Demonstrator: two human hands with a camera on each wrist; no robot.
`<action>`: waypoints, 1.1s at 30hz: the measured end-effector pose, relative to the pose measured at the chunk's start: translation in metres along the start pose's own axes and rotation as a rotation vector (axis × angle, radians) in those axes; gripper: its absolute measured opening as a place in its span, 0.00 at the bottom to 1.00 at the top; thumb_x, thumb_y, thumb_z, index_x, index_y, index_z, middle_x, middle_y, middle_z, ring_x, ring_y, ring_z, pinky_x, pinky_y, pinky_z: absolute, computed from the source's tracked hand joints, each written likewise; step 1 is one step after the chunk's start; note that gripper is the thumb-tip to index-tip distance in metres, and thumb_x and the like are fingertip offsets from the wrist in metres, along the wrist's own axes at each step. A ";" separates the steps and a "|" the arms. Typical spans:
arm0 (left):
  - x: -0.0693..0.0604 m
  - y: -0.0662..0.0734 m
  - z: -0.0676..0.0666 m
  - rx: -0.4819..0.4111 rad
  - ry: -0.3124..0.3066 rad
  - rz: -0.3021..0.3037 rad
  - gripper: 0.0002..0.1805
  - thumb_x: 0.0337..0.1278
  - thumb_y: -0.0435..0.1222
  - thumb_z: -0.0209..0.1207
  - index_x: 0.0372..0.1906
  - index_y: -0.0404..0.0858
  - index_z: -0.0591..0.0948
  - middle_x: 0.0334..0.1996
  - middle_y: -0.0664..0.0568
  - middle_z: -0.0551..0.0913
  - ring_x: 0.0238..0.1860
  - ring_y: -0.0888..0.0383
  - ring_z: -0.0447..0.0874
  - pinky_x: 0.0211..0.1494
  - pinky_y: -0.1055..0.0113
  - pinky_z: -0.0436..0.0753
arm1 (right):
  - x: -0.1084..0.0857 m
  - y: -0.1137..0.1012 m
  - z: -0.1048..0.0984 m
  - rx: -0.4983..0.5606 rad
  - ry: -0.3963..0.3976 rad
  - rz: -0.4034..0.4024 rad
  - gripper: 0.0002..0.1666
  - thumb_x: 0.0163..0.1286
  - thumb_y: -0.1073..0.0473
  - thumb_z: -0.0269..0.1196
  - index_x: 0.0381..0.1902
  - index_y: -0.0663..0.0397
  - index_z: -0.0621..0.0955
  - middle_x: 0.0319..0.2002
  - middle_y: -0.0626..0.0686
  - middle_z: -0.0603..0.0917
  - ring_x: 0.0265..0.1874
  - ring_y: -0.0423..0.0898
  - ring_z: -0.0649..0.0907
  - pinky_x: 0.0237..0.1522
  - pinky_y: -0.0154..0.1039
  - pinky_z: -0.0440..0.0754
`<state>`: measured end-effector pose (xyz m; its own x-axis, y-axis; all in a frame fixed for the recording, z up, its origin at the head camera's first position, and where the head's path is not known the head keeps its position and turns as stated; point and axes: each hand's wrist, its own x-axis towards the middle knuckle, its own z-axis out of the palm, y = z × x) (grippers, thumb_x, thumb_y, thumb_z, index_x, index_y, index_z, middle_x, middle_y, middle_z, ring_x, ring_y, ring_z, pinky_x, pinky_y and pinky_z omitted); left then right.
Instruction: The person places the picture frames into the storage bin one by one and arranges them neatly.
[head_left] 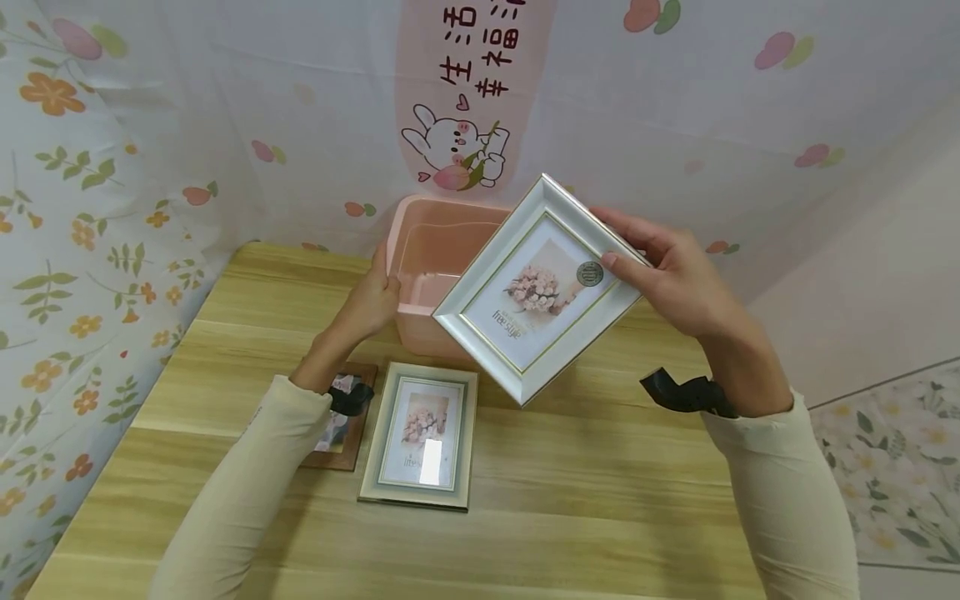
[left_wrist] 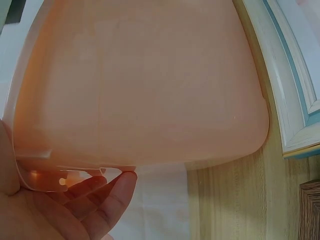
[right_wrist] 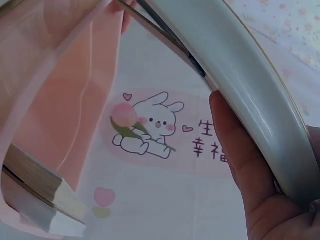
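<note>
A silver-white picture frame (head_left: 480,325) with a flower print is held tilted by my right hand (head_left: 686,283), which pinches its right corner. In the right wrist view, fingers of my right hand (right_wrist: 255,175) lie behind the frame's edge (right_wrist: 250,85). The frame overlaps the front right of a pink plastic bin (head_left: 427,329). My left hand (head_left: 371,300) grips the bin's left rim; in the left wrist view, my left hand (left_wrist: 80,210) has its fingers at the edge of the bin (left_wrist: 150,90). Something pale with a brown edge (right_wrist: 37,185) shows by the bin wall in the right wrist view.
A pale gold-edged picture frame (head_left: 468,433) lies flat on the wooden table (head_left: 585,517) in front of the bin. Left of it lies a brown frame (head_left: 348,454), partly under the left forearm. A printed curtain (head_left: 315,125) hangs behind the bin.
</note>
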<state>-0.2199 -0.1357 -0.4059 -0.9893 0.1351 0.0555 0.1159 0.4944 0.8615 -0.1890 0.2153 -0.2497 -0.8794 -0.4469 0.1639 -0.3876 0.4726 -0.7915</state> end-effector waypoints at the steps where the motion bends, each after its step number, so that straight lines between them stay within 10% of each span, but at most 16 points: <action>1: 0.000 0.000 0.000 0.001 0.000 0.001 0.35 0.73 0.31 0.34 0.80 0.41 0.38 0.72 0.30 0.60 0.69 0.38 0.64 0.70 0.42 0.64 | 0.001 -0.002 -0.001 0.007 0.008 0.004 0.29 0.74 0.64 0.57 0.71 0.46 0.72 0.57 0.54 0.82 0.42 0.41 0.85 0.40 0.31 0.83; 8: -0.001 0.000 -0.001 -0.001 0.000 0.010 0.36 0.72 0.31 0.34 0.80 0.40 0.37 0.72 0.29 0.60 0.69 0.38 0.64 0.70 0.41 0.64 | 0.010 -0.012 -0.002 0.073 0.101 0.053 0.30 0.73 0.63 0.58 0.71 0.45 0.71 0.57 0.53 0.81 0.44 0.41 0.84 0.42 0.29 0.82; 18: -0.001 0.000 -0.001 -0.002 -0.012 -0.001 0.36 0.73 0.32 0.33 0.80 0.40 0.35 0.73 0.29 0.59 0.71 0.38 0.62 0.71 0.42 0.62 | 0.022 -0.021 0.001 0.447 0.198 0.046 0.31 0.74 0.69 0.53 0.73 0.52 0.67 0.64 0.65 0.70 0.48 0.49 0.82 0.43 0.32 0.84; 33: -0.001 0.002 0.000 -0.034 0.000 0.017 0.35 0.74 0.30 0.34 0.80 0.40 0.38 0.71 0.28 0.61 0.68 0.36 0.65 0.67 0.40 0.66 | 0.041 -0.017 0.006 0.471 0.364 0.151 0.32 0.75 0.70 0.51 0.73 0.45 0.67 0.62 0.60 0.71 0.57 0.55 0.77 0.46 0.36 0.84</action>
<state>-0.2182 -0.1352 -0.4044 -0.9872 0.1431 0.0708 0.1300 0.4627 0.8769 -0.2169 0.1847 -0.2328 -0.9852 -0.0742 0.1548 -0.1610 0.0867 -0.9831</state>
